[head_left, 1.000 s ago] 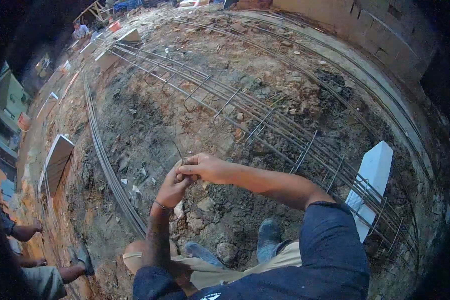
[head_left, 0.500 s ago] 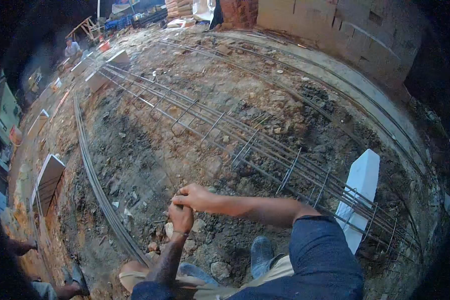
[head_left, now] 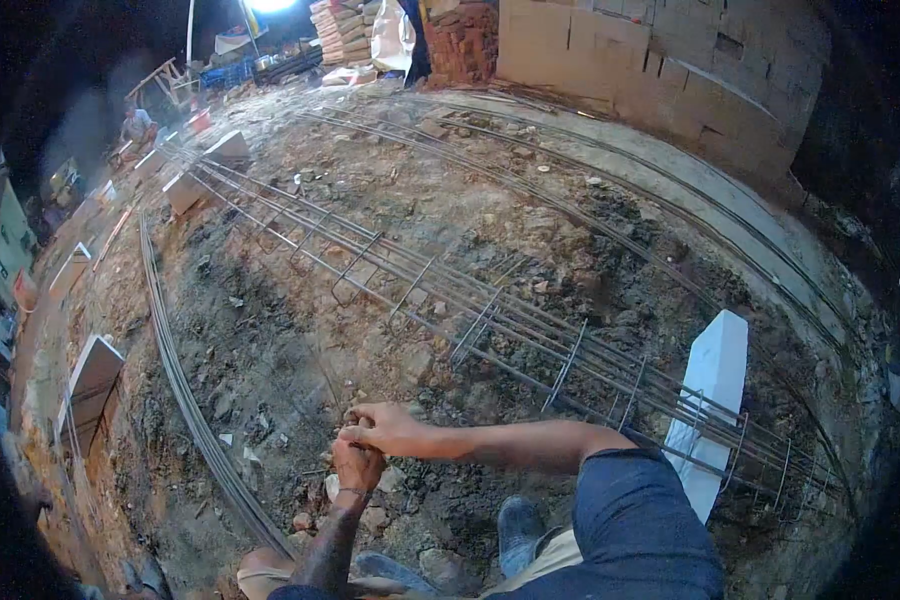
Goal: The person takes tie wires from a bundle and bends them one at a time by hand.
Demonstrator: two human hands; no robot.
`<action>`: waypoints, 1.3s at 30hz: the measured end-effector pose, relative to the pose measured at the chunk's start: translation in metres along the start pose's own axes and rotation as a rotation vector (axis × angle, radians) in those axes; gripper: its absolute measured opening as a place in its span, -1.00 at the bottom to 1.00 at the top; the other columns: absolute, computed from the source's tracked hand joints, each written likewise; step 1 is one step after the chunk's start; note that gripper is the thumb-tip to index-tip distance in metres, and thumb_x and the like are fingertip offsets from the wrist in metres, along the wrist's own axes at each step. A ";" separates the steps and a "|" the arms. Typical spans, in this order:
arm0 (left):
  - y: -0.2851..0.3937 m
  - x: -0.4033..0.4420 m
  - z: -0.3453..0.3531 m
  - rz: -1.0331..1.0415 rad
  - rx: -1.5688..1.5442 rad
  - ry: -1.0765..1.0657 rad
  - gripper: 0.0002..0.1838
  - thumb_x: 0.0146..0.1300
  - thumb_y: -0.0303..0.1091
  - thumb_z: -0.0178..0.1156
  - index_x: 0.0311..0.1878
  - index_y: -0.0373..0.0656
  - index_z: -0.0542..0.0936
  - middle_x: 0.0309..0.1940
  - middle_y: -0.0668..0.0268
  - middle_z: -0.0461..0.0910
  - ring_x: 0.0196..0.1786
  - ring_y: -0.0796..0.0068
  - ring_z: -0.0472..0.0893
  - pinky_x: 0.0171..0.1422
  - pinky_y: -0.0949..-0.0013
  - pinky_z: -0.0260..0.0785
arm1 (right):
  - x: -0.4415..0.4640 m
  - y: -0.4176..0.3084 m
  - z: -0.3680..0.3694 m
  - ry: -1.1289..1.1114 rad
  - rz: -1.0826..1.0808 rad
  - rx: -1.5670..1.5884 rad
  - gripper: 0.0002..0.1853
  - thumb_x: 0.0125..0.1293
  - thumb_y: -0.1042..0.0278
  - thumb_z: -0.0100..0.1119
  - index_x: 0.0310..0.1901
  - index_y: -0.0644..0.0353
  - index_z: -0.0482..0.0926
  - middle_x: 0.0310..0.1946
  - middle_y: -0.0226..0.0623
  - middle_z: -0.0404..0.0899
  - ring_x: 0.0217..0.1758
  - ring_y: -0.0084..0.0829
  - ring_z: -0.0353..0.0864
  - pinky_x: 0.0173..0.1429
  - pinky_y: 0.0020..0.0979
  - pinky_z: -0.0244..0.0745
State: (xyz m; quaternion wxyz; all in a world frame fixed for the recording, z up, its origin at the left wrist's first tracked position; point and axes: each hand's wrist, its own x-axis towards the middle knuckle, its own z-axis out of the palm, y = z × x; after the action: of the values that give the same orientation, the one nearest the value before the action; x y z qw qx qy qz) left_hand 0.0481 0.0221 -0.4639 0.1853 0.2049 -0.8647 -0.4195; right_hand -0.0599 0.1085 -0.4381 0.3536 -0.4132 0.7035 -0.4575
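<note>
My left hand (head_left: 357,465) is closed in a fist low in the middle of the view, with a band at its wrist. My right hand (head_left: 398,432) is closed too, pressed against the top of the left with its fingertips pinching there. A faint thin wire (head_left: 332,382) sticks up and away from between them; the part inside the fingers is hidden. Beyond my hands, a long rebar cage (head_left: 566,368) with square stirrups runs from far left to near right. Its near end rests over a white block (head_left: 718,360).
A bundle of long steel rods (head_left: 192,400) lies on the left. Pale blocks (head_left: 92,372) stand along the left side. More rods run along a concrete strip (head_left: 670,165) before a block wall (head_left: 660,60). A person (head_left: 136,125) crouches far left. The ground is rough soil and stones.
The view has tilted up, so a bright lamp now shows at the top and the scene sits lower. My hands stay joined and closed, slightly lower in view.
</note>
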 end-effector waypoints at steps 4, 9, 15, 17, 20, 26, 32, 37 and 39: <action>-0.067 -0.004 0.026 -0.088 -0.340 0.006 -0.82 0.13 -0.37 0.05 -0.23 -0.24 0.50 -0.38 0.28 0.53 -0.28 0.56 0.47 -0.20 0.39 0.32 | -0.004 0.007 0.017 0.225 -0.032 0.001 -0.52 0.15 -0.07 0.11 -0.28 0.33 0.52 -0.47 -0.03 0.53 -0.39 -0.33 0.50 -0.32 -0.26 0.35; -0.035 -0.009 0.021 0.113 0.053 0.143 -0.77 0.20 -0.26 -0.04 -0.34 -0.20 0.52 -0.52 0.17 0.52 -0.44 0.28 0.51 -0.34 0.19 0.32 | -0.009 -0.005 0.021 0.274 -0.034 -0.009 -0.58 0.11 0.04 0.15 -0.38 0.36 0.53 -0.58 -0.04 0.52 -0.56 -0.36 0.46 -0.42 -0.31 0.34; -0.024 -0.006 0.015 -0.201 -0.312 -0.101 -0.64 0.31 -0.12 -0.04 -0.41 -0.24 0.48 -0.56 0.36 0.49 -0.46 0.50 0.49 -0.40 0.33 0.32 | -0.010 -0.017 0.018 0.268 0.089 -0.058 -0.57 0.07 0.03 0.21 -0.39 0.37 0.57 -0.54 -0.02 0.55 -0.46 -0.25 0.57 -0.36 -0.28 0.38; -0.020 -0.004 0.023 -0.288 -0.578 -0.097 -0.58 0.34 -0.05 -0.09 -0.45 -0.22 0.47 -0.58 0.38 0.47 -0.50 0.55 0.46 -0.45 0.37 0.29 | 0.006 0.022 0.022 0.366 0.054 -0.086 -0.55 0.07 0.02 0.22 -0.35 0.38 0.57 -0.51 -0.03 0.56 -0.45 -0.25 0.56 -0.33 -0.31 0.40; 0.005 -0.002 0.013 -0.479 -0.926 -0.098 -0.48 0.38 0.05 -0.23 -0.45 -0.20 0.44 -0.67 0.40 0.38 -0.61 0.58 0.37 -0.52 0.42 0.23 | 0.006 0.005 0.007 0.338 0.138 -0.057 -0.54 0.14 0.06 0.18 -0.23 0.41 0.55 -0.44 -0.16 0.60 -0.42 -0.33 0.54 -0.27 -0.41 0.43; -0.016 0.003 0.012 -0.452 -0.821 -0.196 -0.40 0.34 0.21 -0.35 -0.42 -0.14 0.41 -0.79 0.40 0.24 -0.70 0.53 0.33 -0.57 0.43 0.18 | 0.016 0.014 -0.005 -0.042 0.019 0.646 -0.67 0.31 0.12 0.03 -0.23 0.27 0.56 -0.46 -0.46 0.55 -0.52 -0.68 0.45 -0.44 -0.57 0.35; 0.017 -0.005 -0.004 -0.441 -1.052 -0.254 -0.41 0.28 0.29 -0.33 -0.49 -0.08 0.31 -0.82 0.45 0.13 -0.81 0.54 0.13 -0.69 0.43 0.17 | 0.013 0.008 -0.014 -0.205 0.160 0.898 -0.68 0.31 0.19 0.03 -0.06 0.27 0.48 -0.14 -0.18 0.58 -0.24 -0.47 0.59 -0.36 -0.53 0.50; 0.008 -0.001 -0.016 -0.516 -1.030 -0.345 -0.40 0.25 0.31 -0.25 -0.43 -0.12 0.35 -0.77 0.38 0.26 -0.74 0.52 0.30 -0.64 0.40 0.22 | 0.017 0.025 -0.007 -0.163 0.155 0.884 -0.70 0.33 0.21 0.00 -0.09 0.28 0.51 -0.18 -0.20 0.58 -0.25 -0.51 0.56 -0.36 -0.50 0.47; -0.033 0.009 -0.010 -0.552 -0.381 -0.596 -0.35 0.21 0.27 -0.09 -0.29 -0.29 0.45 -0.57 0.13 0.54 -0.41 0.21 0.60 -0.30 0.25 0.43 | 0.020 0.068 -0.007 0.049 0.113 0.433 -0.71 0.31 0.21 0.01 -0.18 0.28 0.57 -0.34 -0.34 0.60 -0.44 -0.56 0.53 -0.39 -0.48 0.42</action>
State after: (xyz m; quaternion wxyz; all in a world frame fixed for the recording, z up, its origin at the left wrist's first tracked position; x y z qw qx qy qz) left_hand 0.0521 -0.0071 -0.4836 -0.1565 0.2603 -0.7006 -0.6457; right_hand -0.0917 0.1088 -0.5021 0.4420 -0.2762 0.6193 -0.5872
